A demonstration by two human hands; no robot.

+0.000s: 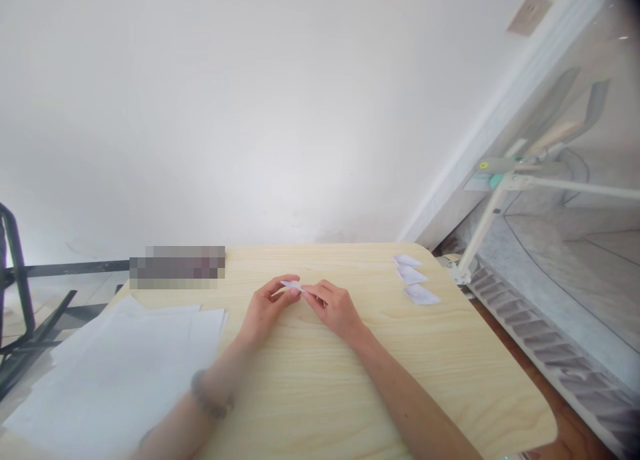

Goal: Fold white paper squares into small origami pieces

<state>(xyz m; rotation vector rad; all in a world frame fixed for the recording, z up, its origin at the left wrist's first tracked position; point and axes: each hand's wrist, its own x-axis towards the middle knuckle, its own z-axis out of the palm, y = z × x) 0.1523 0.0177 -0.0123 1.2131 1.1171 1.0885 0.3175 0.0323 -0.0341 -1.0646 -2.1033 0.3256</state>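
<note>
A small folded piece of white paper [291,285] is held just above the middle of the table, partly hidden by fingers. My left hand [267,305] pinches it between thumb and fingers from the left side. From the right, my right hand [334,307] grips the paper's other end, its fingers closed. A bracelet circles my left wrist. Three folded white paper pieces [421,295], pointed in shape, lie in a row toward the table's right edge, apart from my right hand.
Sheets of white paper [135,373] lie loosely stacked on the left of the wooden table [310,400]. A blurred-out patch [177,268] covers something at the back left. Behind is a white wall [280,113]; a white metal frame [487,227] stands to the right.
</note>
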